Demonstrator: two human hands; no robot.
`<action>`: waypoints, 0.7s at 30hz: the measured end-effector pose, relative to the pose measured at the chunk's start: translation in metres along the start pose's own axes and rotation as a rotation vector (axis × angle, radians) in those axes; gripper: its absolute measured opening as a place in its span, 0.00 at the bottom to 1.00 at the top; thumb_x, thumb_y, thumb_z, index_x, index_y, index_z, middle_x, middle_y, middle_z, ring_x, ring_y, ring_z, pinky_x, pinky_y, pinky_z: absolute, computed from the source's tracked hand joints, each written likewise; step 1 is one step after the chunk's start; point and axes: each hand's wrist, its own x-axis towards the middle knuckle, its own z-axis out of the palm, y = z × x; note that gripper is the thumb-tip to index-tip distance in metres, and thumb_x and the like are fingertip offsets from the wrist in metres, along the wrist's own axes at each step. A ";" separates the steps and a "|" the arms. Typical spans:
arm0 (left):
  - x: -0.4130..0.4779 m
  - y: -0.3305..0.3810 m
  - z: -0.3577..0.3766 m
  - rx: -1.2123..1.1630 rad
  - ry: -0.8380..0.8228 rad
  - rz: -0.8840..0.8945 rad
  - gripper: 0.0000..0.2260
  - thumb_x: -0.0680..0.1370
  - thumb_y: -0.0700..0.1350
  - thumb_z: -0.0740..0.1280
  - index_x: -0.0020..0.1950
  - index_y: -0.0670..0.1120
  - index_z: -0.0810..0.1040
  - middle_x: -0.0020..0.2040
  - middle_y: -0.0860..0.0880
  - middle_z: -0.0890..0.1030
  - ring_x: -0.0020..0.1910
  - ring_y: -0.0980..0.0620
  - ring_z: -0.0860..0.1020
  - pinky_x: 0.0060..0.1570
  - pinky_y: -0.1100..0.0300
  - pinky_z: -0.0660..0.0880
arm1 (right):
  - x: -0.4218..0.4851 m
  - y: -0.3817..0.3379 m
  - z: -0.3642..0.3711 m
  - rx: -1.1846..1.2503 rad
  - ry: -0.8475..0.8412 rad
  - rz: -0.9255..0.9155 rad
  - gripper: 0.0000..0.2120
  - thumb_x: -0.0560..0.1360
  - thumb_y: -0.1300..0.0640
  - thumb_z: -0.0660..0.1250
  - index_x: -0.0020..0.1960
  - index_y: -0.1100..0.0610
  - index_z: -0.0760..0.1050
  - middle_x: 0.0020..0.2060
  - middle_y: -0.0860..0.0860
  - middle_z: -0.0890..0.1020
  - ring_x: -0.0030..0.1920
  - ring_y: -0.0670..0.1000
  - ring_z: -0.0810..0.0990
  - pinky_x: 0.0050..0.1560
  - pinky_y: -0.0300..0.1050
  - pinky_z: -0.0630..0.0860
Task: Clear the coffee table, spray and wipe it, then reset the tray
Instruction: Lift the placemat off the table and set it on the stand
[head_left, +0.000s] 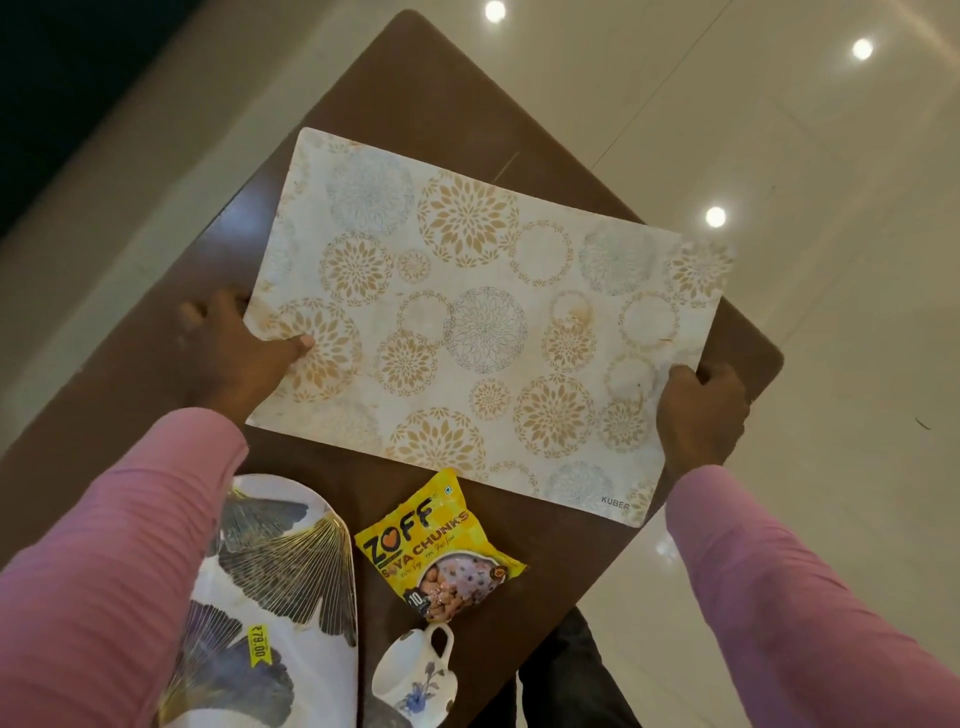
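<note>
Left hand (244, 348) and right hand (701, 410) each grip a side of the mat (483, 312). Looks like clearing (tray (291, 561), packet (436, 556), cup (415, 675) wait near). Next: lift it off.

long pink sleeves (104, 571), plain cuffs (698, 486)

A cream mat (483, 312), printed with gold and grey flower rounds, spans the middle of the dark brown desk (415, 78). The left hand (249, 348) and right hand (701, 415) grip its short ends. Just beside its near edge lies a yellow soya-chunks packet (436, 551). A white leaf-patterned tray (291, 571) sits left of the packet, and a white blue-flowered cup (415, 675) sits nearer the person.
</note>
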 end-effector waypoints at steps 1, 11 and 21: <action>-0.001 0.000 -0.002 -0.048 -0.023 -0.008 0.31 0.68 0.51 0.78 0.65 0.46 0.68 0.66 0.41 0.67 0.60 0.36 0.73 0.58 0.38 0.73 | 0.001 -0.001 -0.001 -0.015 -0.012 -0.027 0.06 0.75 0.56 0.59 0.41 0.53 0.71 0.33 0.46 0.73 0.37 0.52 0.73 0.39 0.43 0.66; -0.013 -0.007 -0.041 -0.458 -0.072 -0.192 0.03 0.80 0.45 0.65 0.47 0.48 0.77 0.49 0.45 0.81 0.47 0.41 0.80 0.54 0.43 0.77 | -0.003 -0.034 -0.016 -0.054 0.006 -0.306 0.12 0.80 0.61 0.56 0.54 0.62 0.76 0.42 0.53 0.78 0.41 0.49 0.72 0.40 0.31 0.62; -0.095 -0.046 -0.129 -0.663 0.190 -0.241 0.07 0.81 0.41 0.64 0.56 0.47 0.78 0.49 0.47 0.79 0.42 0.48 0.77 0.38 0.59 0.72 | -0.070 -0.114 -0.072 -0.048 -0.094 -0.495 0.13 0.81 0.54 0.58 0.62 0.56 0.76 0.54 0.55 0.81 0.49 0.54 0.77 0.47 0.43 0.65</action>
